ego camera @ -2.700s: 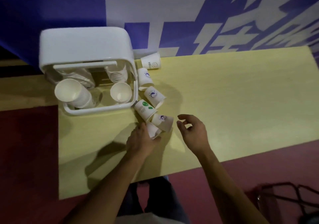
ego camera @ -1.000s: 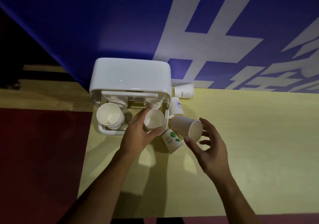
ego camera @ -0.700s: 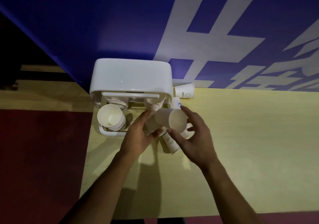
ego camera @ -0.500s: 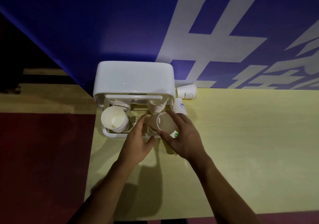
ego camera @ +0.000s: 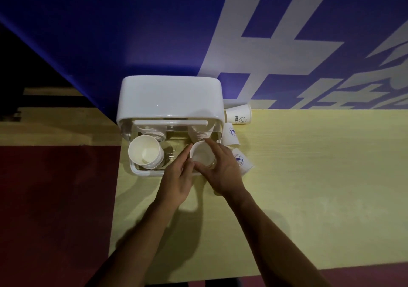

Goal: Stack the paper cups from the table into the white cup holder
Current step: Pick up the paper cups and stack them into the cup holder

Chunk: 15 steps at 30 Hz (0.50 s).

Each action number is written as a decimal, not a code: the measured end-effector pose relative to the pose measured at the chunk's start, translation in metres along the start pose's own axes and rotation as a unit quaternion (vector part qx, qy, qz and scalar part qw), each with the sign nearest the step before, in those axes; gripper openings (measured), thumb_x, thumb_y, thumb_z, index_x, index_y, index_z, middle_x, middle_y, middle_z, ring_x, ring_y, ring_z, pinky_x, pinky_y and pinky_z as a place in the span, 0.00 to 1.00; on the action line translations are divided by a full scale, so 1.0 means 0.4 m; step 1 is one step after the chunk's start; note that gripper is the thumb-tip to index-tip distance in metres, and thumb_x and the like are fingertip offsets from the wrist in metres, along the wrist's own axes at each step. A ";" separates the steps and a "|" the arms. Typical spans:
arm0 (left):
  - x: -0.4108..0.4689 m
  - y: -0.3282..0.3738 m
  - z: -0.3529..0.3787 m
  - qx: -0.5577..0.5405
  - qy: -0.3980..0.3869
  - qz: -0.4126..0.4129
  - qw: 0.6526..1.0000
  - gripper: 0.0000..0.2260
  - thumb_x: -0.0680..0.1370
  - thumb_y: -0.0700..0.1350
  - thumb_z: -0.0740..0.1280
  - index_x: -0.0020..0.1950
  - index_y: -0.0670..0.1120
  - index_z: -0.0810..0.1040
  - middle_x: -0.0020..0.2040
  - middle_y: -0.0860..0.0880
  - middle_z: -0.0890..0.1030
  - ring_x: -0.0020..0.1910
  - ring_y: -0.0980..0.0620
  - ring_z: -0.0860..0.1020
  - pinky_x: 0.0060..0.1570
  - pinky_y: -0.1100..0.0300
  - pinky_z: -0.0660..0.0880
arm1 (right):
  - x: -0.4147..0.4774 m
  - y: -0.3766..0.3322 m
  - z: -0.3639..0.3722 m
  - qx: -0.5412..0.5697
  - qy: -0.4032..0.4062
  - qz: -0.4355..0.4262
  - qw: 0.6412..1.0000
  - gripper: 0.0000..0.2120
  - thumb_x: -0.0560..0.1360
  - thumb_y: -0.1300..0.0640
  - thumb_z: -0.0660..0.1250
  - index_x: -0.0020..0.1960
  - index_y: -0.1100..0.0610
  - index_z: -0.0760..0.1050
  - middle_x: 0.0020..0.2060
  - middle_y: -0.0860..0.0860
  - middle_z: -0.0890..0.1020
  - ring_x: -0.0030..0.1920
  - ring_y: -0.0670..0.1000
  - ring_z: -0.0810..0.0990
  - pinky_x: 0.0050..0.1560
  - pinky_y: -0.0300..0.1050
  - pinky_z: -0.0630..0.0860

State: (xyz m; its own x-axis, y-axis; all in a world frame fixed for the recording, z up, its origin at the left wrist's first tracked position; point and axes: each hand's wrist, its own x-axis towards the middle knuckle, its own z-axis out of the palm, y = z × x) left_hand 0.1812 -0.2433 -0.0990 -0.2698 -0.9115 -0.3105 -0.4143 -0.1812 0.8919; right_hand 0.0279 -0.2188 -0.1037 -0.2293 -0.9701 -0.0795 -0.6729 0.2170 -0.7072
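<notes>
Fingers (ego camera: 210,143) of your left hand (ego camera: 176,183) and right hand (ego camera: 223,174) clasped one white paper cup (ego camera: 202,154) inside the white plastic holder (ego camera: 170,96); three printed paper cups (ego camera: 238,116) lay beside it.

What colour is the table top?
The table top is pale yellow, wood-grained; head view.
</notes>
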 end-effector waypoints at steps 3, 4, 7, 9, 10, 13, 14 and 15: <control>-0.002 0.008 0.000 0.005 -0.001 0.005 1.000 0.20 0.87 0.44 0.58 0.78 0.56 0.69 0.69 0.60 0.75 0.60 0.77 0.72 0.62 0.75 0.68 | 0.000 -0.001 -0.003 -0.004 -0.007 0.007 1.000 0.39 0.71 0.32 0.72 0.77 0.47 0.67 0.69 0.46 0.77 0.68 0.48 0.73 0.67 0.52 0.73; -0.004 0.009 -0.001 0.008 0.004 0.006 1.000 0.19 0.86 0.45 0.58 0.78 0.55 0.69 0.69 0.58 0.75 0.61 0.73 0.74 0.61 0.73 0.69 | -0.004 -0.002 -0.011 0.002 -0.011 0.011 1.000 0.42 0.71 0.31 0.72 0.78 0.47 0.65 0.71 0.46 0.75 0.70 0.48 0.71 0.69 0.50 0.72; -0.034 0.024 -0.003 0.045 0.064 0.055 0.995 0.20 0.85 0.53 0.58 0.76 0.51 0.72 0.68 0.53 0.78 0.63 0.59 0.77 0.61 0.70 0.71 | -0.042 0.007 -0.060 0.054 0.014 0.027 0.998 0.38 0.74 0.37 0.73 0.79 0.48 0.65 0.72 0.44 0.74 0.71 0.44 0.70 0.70 0.42 0.68; -0.067 0.048 0.011 0.088 0.098 0.128 0.983 0.21 0.84 0.55 0.58 0.71 0.46 0.75 0.67 0.51 0.77 0.64 0.57 0.76 0.61 0.70 0.70 | -0.085 0.042 -0.106 0.070 0.070 0.039 0.994 0.26 0.78 0.46 0.72 0.73 0.50 0.73 0.67 0.43 0.77 0.67 0.44 0.74 0.67 0.45 0.73; -0.079 0.061 0.023 0.120 0.093 0.160 0.975 0.20 0.83 0.56 0.59 0.69 0.45 0.77 0.66 0.50 0.77 0.64 0.55 0.75 0.62 0.67 0.70 | -0.108 0.064 -0.128 0.074 0.097 0.058 0.991 0.20 0.78 0.50 0.71 0.69 0.51 0.76 0.64 0.44 0.80 0.64 0.45 0.77 0.64 0.47 0.76; -0.078 0.109 0.104 0.215 0.001 0.226 0.950 0.19 0.79 0.55 0.66 0.66 0.46 0.78 0.65 0.50 0.77 0.63 0.53 0.75 0.57 0.59 0.76 | -0.182 0.136 -0.194 0.096 0.136 0.136 0.977 0.13 0.79 0.56 0.70 0.63 0.47 0.78 0.56 0.43 0.82 0.56 0.44 0.81 0.53 0.40 0.79; -0.064 0.124 0.140 0.250 -0.036 0.244 0.936 0.19 0.78 0.53 0.68 0.66 0.47 0.77 0.66 0.50 0.77 0.63 0.53 0.75 0.57 0.57 0.77 | -0.205 0.157 -0.213 0.096 0.138 0.156 0.973 0.13 0.79 0.56 0.70 0.62 0.47 0.79 0.55 0.43 0.82 0.54 0.44 0.82 0.50 0.37 0.78; -0.044 0.138 0.176 0.289 -0.073 0.260 0.918 0.19 0.77 0.50 0.69 0.68 0.48 0.76 0.67 0.51 0.76 0.65 0.52 0.74 0.60 0.54 0.77 | -0.226 0.173 -0.228 0.097 0.138 0.173 0.970 0.13 0.79 0.57 0.70 0.62 0.47 0.79 0.54 0.42 0.82 0.53 0.43 0.82 0.49 0.37 0.78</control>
State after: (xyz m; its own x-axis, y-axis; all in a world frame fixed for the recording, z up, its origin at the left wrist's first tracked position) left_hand 0.1021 -0.2112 -0.0676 -0.6577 -0.7527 0.0299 -0.5778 0.5296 0.6211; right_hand -0.0621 -0.1062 -0.0814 -0.6153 -0.7710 -0.1644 -0.3829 0.4746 -0.7926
